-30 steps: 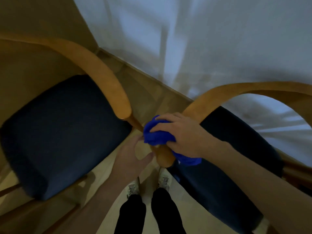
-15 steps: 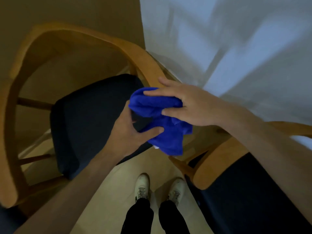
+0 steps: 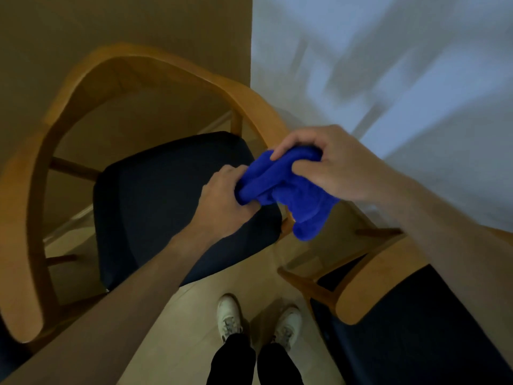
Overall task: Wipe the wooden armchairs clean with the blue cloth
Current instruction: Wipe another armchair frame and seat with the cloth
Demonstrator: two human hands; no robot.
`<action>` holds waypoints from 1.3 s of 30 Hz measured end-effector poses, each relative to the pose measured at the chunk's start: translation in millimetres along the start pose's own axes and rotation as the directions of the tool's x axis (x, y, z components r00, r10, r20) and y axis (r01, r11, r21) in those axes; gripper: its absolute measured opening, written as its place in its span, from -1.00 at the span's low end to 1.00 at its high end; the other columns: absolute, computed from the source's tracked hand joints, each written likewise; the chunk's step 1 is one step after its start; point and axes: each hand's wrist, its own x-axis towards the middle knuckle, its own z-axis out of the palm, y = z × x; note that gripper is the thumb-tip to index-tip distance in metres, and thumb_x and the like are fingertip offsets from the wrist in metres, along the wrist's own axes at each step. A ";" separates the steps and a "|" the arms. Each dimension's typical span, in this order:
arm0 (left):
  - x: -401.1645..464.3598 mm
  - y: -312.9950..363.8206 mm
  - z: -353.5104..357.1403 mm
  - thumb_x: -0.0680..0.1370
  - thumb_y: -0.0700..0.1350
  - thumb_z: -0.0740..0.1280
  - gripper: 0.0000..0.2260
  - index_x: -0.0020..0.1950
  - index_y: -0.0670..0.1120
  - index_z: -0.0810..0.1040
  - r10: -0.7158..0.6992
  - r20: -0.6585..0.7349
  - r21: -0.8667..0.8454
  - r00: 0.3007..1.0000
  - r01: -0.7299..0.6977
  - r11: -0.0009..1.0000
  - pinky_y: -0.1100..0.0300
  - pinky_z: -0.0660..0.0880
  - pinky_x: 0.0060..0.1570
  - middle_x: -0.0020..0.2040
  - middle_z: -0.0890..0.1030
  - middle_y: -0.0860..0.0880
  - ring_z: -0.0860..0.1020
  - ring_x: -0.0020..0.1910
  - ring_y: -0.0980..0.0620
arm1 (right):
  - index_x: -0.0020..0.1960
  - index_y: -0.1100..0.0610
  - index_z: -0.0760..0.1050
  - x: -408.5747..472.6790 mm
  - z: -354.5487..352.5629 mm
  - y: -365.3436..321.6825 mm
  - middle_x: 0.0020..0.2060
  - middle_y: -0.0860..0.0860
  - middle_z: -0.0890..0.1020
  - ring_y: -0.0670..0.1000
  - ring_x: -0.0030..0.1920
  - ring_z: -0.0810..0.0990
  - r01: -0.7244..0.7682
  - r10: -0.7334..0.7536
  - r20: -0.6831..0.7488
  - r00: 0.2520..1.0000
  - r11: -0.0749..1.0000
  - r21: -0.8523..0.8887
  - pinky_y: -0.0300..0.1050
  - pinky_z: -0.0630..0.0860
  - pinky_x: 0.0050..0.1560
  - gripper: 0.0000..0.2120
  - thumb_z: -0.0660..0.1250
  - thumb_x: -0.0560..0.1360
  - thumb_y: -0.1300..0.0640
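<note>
Blue cloth (image 3: 288,190) bunched between my left hand (image 3: 222,201) and right hand (image 3: 330,162), both clamped on it, refolding a fresh face before wiping the armchair (image 3: 83,87).

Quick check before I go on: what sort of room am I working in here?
Probably an indoor sitting or waiting corner: two matching wooden armchairs with dark padded seats stand side by side on a pale floor, by a tan wall and a white curtain.

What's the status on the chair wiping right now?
Left hand and right hand both grip the blue cloth, bunched, held off the wood. Left armchair below it, second armchair at right. Nothing in the way.
</note>
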 end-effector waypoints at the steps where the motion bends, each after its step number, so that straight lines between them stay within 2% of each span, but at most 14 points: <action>1: 4.2 -2.4 -1.6 0.42 -0.12 0.44 -0.74 0.06 0.02 0.48 -0.018 0.036 -0.051 0.999 0.020 0.998 0.11 0.48 -0.06 -0.05 0.50 0.01 0.50 -0.09 0.09 | 0.04 -0.02 0.60 0.9 -7.0 -2.8 0.07 -0.17 0.65 -0.20 0.04 0.61 0.012 -0.011 -0.034 0.999 0.999 0.040 -0.25 0.54 0.01 -0.73 0.28 0.52 0.31; 4: 17.8 -10.4 -1.6 0.47 -0.24 0.37 -0.75 0.13 -0.06 0.49 -0.015 0.079 -0.068 0.997 0.020 0.998 0.09 0.53 0.00 -0.03 0.57 0.00 0.56 -0.05 0.09 | -0.05 0.04 0.61 -0.1 -31.7 1.3 0.09 -0.26 0.65 -0.30 0.10 0.59 0.057 -0.056 -0.063 0.996 0.998 0.010 -0.44 0.49 -0.05 -0.66 0.25 0.46 0.44; 7: 26.0 -18.9 12.8 0.47 -0.18 0.38 -0.58 0.31 0.00 0.42 0.137 -0.060 0.216 0.989 -0.121 0.969 0.03 0.50 0.10 0.07 0.55 0.00 0.54 0.00 0.06 | -0.17 0.09 0.60 -9.5 -41.2 33.4 0.10 -0.28 0.62 -0.31 0.16 0.56 0.013 -0.035 -0.122 0.992 0.984 -0.180 -0.39 0.49 0.06 -0.60 0.22 0.34 0.54; 9: 24.5 -24.5 29.1 0.50 -0.14 0.35 -0.45 0.45 0.08 0.28 0.210 -0.016 0.404 0.978 -0.186 0.896 -0.01 0.41 0.20 0.19 0.51 0.00 0.51 0.10 0.03 | -0.22 0.15 0.57 -20.4 -30.8 66.2 0.16 -0.15 0.60 -0.13 0.28 0.52 -0.053 -0.007 -0.212 0.977 0.959 -0.278 -0.24 0.38 0.32 -0.62 0.22 0.29 0.59; 11: 18.6 -31.1 48.4 0.53 -0.14 0.31 -0.38 0.52 0.13 0.14 0.185 0.134 0.479 0.973 -0.228 0.848 -0.01 0.32 0.28 0.30 0.45 0.01 0.45 0.21 0.00 | -0.21 0.18 0.59 -32.8 -12.4 97.1 0.23 -0.02 0.58 0.06 0.36 0.47 -0.170 0.112 -0.187 0.976 0.926 -0.337 -0.14 0.28 0.40 -0.66 0.25 0.29 0.59; 14: 4.4 -41.7 67.2 0.53 -0.11 0.30 -0.33 0.55 0.13 0.06 0.134 0.250 0.360 0.959 -0.221 0.906 0.03 0.29 0.29 0.29 0.45 0.03 0.44 0.22 0.01 | -0.12 0.03 0.55 -48.6 23.3 124.1 0.34 0.00 0.48 0.07 0.39 0.40 -0.349 0.377 0.003 0.926 0.861 -0.371 -0.10 0.31 0.34 -0.71 0.39 0.34 0.41; 16: -5.0 -47.7 70.4 0.51 -0.07 0.31 -0.37 0.53 0.13 0.15 0.148 0.226 0.268 0.963 -0.208 0.941 0.05 0.32 0.25 0.27 0.45 0.05 0.44 0.21 0.04 | -0.04 -0.09 0.42 -49.0 47.1 126.6 0.16 -0.18 0.46 0.01 0.24 0.45 -0.456 0.440 -0.118 0.890 0.855 -0.247 -0.25 0.37 0.07 -0.71 0.47 0.39 0.14; 18: -9.5 -53.3 68.1 0.51 -0.08 0.30 -0.44 0.49 0.15 0.26 0.163 0.218 0.233 0.962 -0.214 0.949 0.06 0.36 0.18 0.27 0.42 0.07 0.44 0.18 0.05 | 0.14 -0.09 0.31 -34.7 67.9 118.5 0.10 -0.21 0.42 -0.04 0.16 0.44 -0.556 0.528 -0.305 0.792 0.831 -0.003 -0.32 0.36 -0.04 -0.52 0.47 0.36 -0.17; 19: -8.9 -55.4 65.6 0.51 -0.11 0.30 -0.46 0.47 0.15 0.30 0.164 0.230 0.217 0.959 -0.215 0.952 0.05 0.39 0.13 0.27 0.41 0.06 0.44 0.16 0.05 | 0.29 -0.06 0.25 -23.9 75.7 114.7 0.22 -0.13 0.42 0.00 0.24 0.43 -0.585 0.582 -0.320 0.748 0.805 0.098 -0.22 0.45 0.05 -0.29 0.47 0.30 -0.29; 21: -4.1 -59.0 59.4 0.50 -0.15 0.29 -0.49 0.44 0.13 0.36 0.162 0.264 0.190 0.951 -0.216 0.958 0.02 0.42 0.09 0.27 0.42 0.04 0.45 0.14 0.03 | 0.54 -0.04 0.00 -1.5 92.0 107.6 0.49 0.04 0.24 0.11 0.43 0.32 -0.635 0.663 -0.264 0.700 0.748 0.194 0.14 0.44 0.32 0.14 0.52 0.19 -0.38; 23: 1.1 -65.1 54.2 0.49 -0.19 0.27 -0.54 0.38 0.07 0.42 0.137 0.265 0.184 0.954 -0.190 0.964 0.00 0.44 0.09 0.26 0.43 0.04 0.48 0.09 0.04 | 0.59 -0.04 -0.16 14.8 108.7 102.9 0.54 0.08 0.13 0.17 0.47 0.25 -0.681 0.688 -0.288 0.666 0.718 0.141 0.20 0.37 0.36 0.26 0.55 0.18 -0.35; 28: 4.4 -90.0 46.1 0.51 -0.19 0.28 -0.56 0.39 0.03 0.40 0.025 0.238 0.212 0.971 -0.076 0.974 0.01 0.44 0.11 0.26 0.44 0.02 0.47 0.03 0.06 | 0.53 -0.06 -0.08 17.7 131.0 111.0 0.29 0.05 0.38 0.11 0.19 0.49 -0.717 0.643 -0.464 0.609 0.697 0.025 0.05 0.50 0.02 0.06 0.54 0.28 -0.18; 34: 7.2 -98.0 40.3 0.53 -0.14 0.27 -0.52 0.44 0.09 0.34 -0.008 0.277 0.224 0.961 -0.057 0.973 0.04 0.37 0.16 0.26 0.42 0.06 0.43 0.14 0.06 | 0.39 -0.04 0.09 -7.8 142.8 112.0 -0.01 -0.12 0.34 -0.15 -0.17 0.34 -0.740 0.682 -0.449 0.578 0.669 0.065 -0.29 0.25 -0.30 -0.13 0.55 0.28 -0.14; 39: 28.9 -106.8 24.3 0.53 -0.12 0.27 -0.53 0.44 0.07 0.33 -0.073 0.223 0.237 0.972 0.019 0.971 0.01 0.37 0.15 0.24 0.43 0.05 0.44 0.15 0.02 | 0.33 0.01 0.13 13.0 129.2 110.4 0.10 -0.05 0.40 -0.05 -0.03 0.43 -0.789 0.713 -0.436 0.550 0.615 0.010 -0.11 0.44 -0.13 -0.16 0.56 0.26 -0.18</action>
